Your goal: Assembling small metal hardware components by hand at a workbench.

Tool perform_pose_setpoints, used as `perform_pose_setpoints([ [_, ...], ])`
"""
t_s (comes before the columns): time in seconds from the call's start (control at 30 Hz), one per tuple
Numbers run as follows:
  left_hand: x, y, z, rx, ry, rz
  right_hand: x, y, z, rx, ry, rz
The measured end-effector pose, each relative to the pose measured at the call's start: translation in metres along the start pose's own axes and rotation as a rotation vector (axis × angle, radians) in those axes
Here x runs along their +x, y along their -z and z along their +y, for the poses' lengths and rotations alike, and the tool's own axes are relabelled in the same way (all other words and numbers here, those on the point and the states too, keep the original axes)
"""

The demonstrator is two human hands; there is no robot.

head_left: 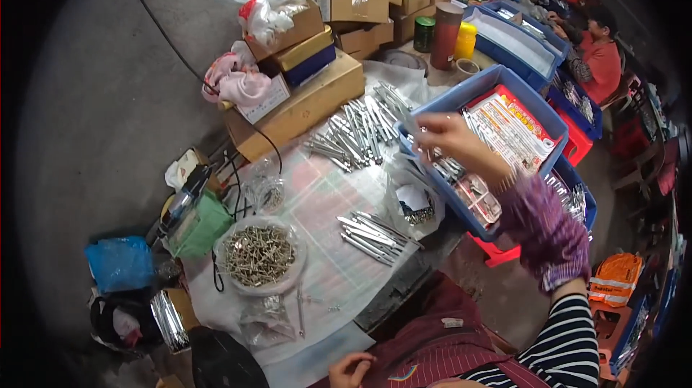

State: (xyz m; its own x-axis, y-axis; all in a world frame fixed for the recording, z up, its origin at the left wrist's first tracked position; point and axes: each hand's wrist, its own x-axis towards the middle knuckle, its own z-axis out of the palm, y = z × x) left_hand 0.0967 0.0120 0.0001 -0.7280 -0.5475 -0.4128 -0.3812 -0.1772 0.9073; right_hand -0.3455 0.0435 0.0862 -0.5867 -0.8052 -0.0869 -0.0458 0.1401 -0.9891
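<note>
My right hand [453, 144] is raised over the near edge of a blue plastic bin [530, 103], its fingers pinched on a small clear packet of metal parts. The bin holds printed red-and-white packets and several filled clear bags. My left hand [351, 369] rests low at my lap, fingers curled, with nothing visible in it. On the white paper-covered table lie a large heap of silver metal rods [358, 131], a smaller group of rods [371, 233], and a white bowl of small brass-coloured screws [258, 255].
Cardboard boxes [303, 103] are stacked at the table's back, with cans and a yellow bottle [466, 40] behind. More blue bins [515, 38] stand to the right, where another person in a red top [598, 53] sits. A green tool [196, 222] and cables lie left.
</note>
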Motion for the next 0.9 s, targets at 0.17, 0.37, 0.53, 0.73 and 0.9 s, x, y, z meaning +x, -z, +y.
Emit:
perform_pose_setpoints([
  [0.17,-0.014,0.004,-0.08,1.577,-0.334,-0.168,0.127,0.042,0.027,-0.008,-0.199,0.14],
  [0.37,0.025,0.004,-0.179,2.424,-0.502,-0.232,0.177,0.076,0.077,-1.059,-0.061,0.201],
  [0.53,0.054,-0.006,-0.219,2.542,-0.429,-0.29,0.129,0.047,0.063,-0.873,0.332,0.39],
  [0.73,0.024,-0.027,-0.255,2.623,-0.24,-0.496,-0.043,-0.009,0.023,-0.92,0.345,0.281],
  [0.9,0.006,-0.028,-0.278,2.747,-0.219,-0.68,-0.113,-0.053,0.031,-0.614,0.108,0.297],
])
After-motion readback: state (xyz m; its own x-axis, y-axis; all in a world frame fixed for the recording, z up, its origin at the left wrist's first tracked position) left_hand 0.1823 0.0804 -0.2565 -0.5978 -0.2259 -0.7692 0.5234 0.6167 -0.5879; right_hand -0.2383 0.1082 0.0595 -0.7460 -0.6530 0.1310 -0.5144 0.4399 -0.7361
